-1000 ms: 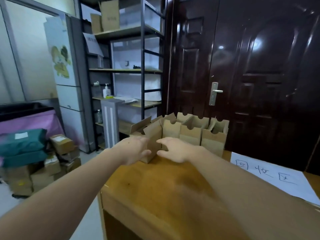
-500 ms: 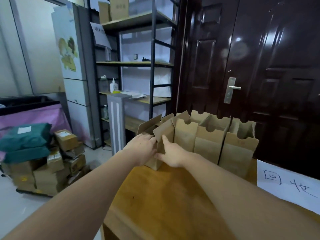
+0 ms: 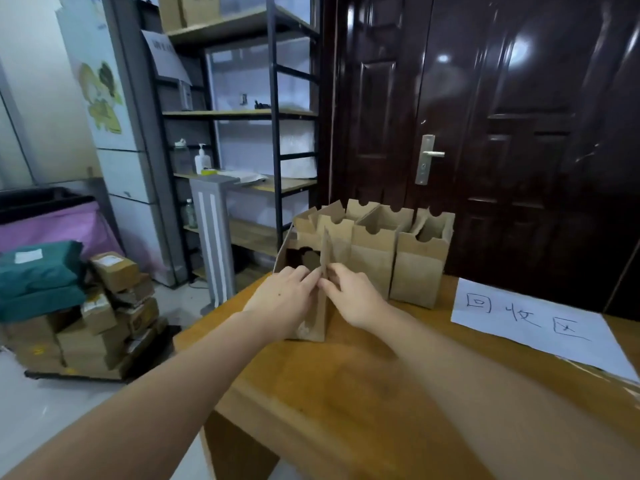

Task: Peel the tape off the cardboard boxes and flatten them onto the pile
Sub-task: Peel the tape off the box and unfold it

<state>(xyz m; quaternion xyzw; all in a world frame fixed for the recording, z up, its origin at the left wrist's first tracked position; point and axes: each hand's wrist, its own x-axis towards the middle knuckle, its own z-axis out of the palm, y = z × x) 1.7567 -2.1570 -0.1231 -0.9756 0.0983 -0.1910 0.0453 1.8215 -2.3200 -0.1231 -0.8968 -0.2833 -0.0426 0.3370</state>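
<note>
At mid-frame both hands meet on the nearest cardboard box (image 3: 313,320), upright on the wooden table (image 3: 346,393) — the left hand (image 3: 282,301) and right hand (image 3: 353,297) pinch its front corner edge. Just behind stands a row of open boxes (image 3: 394,251); a handwritten paper sheet (image 3: 540,323) lies right.

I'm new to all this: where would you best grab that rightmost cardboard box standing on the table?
Probably the rightmost cardboard box by its two upright side walls, coming from above or from its free right side: it stands upright with an open top, and another box crowds its left.
</note>
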